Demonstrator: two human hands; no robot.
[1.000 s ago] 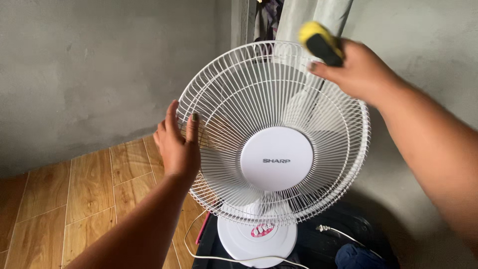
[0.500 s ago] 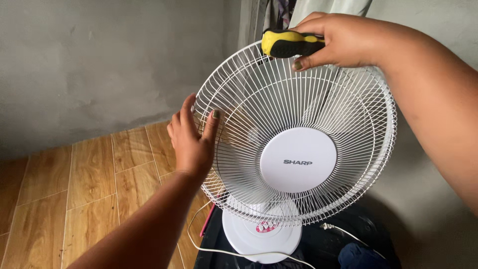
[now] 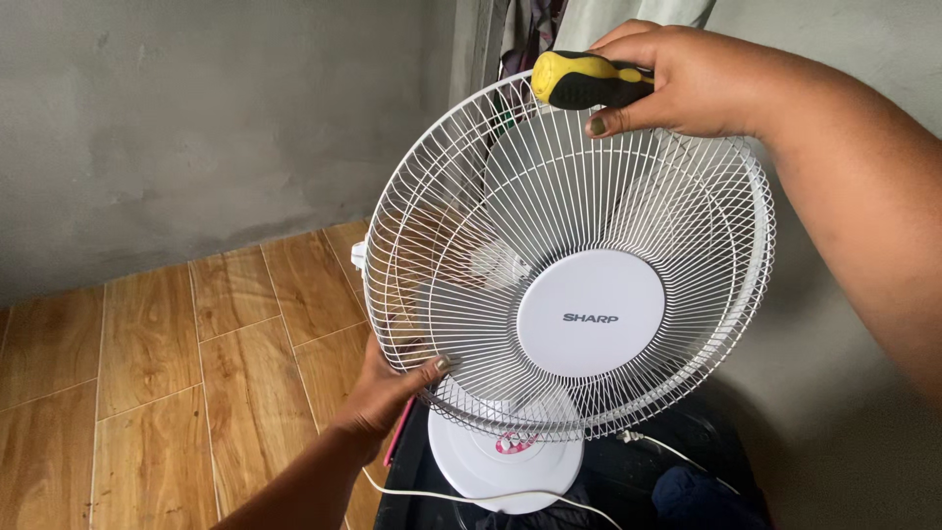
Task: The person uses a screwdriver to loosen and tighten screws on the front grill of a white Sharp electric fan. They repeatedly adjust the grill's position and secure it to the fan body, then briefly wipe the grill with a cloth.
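A white table fan (image 3: 569,285) stands tilted on its round base (image 3: 500,461) atop a dark surface (image 3: 638,481), its wire grille (image 3: 461,226) facing us; the left hand (image 3: 388,388) grips the lower-left rim of that grille from behind, thumb hooked over the front wires. The right hand (image 3: 687,79) is up at the top of the grille, fingers wrapped around a yellow-and-black screwdriver handle (image 3: 584,79) — its shaft is hidden; a white cord (image 3: 471,499) trails below, and wooden floorboards (image 3: 147,373) run off to the left under a grey wall (image 3: 196,118).
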